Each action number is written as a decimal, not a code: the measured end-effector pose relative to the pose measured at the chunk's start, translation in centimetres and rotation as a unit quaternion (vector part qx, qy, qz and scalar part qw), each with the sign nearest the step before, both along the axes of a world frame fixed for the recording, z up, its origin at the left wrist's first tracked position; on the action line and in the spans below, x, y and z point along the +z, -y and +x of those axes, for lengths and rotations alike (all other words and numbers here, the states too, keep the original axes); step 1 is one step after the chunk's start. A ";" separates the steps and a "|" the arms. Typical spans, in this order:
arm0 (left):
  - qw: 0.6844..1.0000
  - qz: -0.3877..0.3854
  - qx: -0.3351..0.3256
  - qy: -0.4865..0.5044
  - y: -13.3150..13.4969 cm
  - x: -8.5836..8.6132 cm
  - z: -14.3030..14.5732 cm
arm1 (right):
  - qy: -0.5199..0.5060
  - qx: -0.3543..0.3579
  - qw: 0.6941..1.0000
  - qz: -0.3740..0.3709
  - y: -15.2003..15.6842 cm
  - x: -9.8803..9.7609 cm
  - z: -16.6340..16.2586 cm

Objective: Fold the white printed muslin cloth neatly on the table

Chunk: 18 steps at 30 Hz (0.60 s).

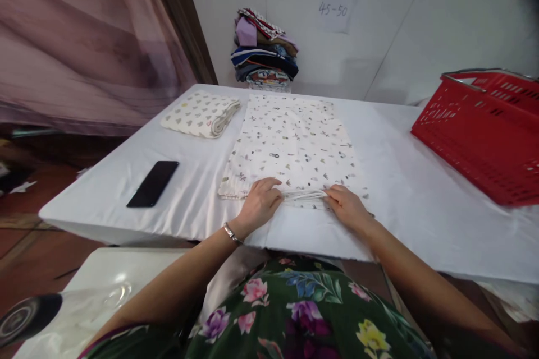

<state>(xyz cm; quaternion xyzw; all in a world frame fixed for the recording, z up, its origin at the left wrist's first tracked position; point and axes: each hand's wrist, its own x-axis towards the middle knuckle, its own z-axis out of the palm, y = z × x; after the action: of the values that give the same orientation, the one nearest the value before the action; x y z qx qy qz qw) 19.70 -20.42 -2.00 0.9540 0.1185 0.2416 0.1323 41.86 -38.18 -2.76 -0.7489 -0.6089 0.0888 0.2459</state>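
Note:
A white cloth (295, 146) with small grey and green plant prints lies spread flat in front of me, its layers stacked at the near edge. My left hand (261, 200) pinches that near edge left of its middle, fingers closed on the fabric. Farther right along the same edge, my right hand (346, 205) grips the cloth between thumb and fingers. Between the two hands the edge is slightly lifted and gathered. The fingertips' undersides are hidden by the fabric.
A folded patterned cloth (200, 114) and a black phone (152, 184) lie to the left on the white-covered table (391, 179). A stack of folded clothes (265, 50) stands by the wall. At the right sits a red basket (480, 140).

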 end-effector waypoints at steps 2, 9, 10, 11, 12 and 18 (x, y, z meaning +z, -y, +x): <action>1.000 0.015 -0.009 -0.006 0.4 0.1 -0.3 | -0.005 0.003 1.000 -0.009 -0.1 0.1 0.1; 0.994 0.105 0.001 -0.019 0.5 0.7 1.7 | -0.003 0.005 1.000 -0.010 0.0 0.1 0.2; 0.993 0.115 0.010 -0.010 0.1 0.7 2.1 | 0.001 0.001 1.000 -0.003 0.1 -0.1 0.2; 0.992 0.122 0.017 -0.001 -0.2 0.6 2.4 | 0.006 -0.006 1.000 0.006 0.1 -0.2 0.2; 0.992 0.127 0.024 0.004 -0.5 0.5 2.7 | 0.012 -0.013 1.000 0.017 0.2 -0.5 0.2; 0.994 0.108 -0.008 -0.012 -0.9 -0.4 2.8 | 0.046 -0.026 0.996 0.065 0.5 -1.4 0.2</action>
<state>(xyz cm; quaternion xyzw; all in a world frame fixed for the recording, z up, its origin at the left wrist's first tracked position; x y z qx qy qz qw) 22.50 -19.57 -2.42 0.9664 0.0858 0.2407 0.0290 42.05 -38.68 -4.19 -0.7501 -0.6045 0.0078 0.2679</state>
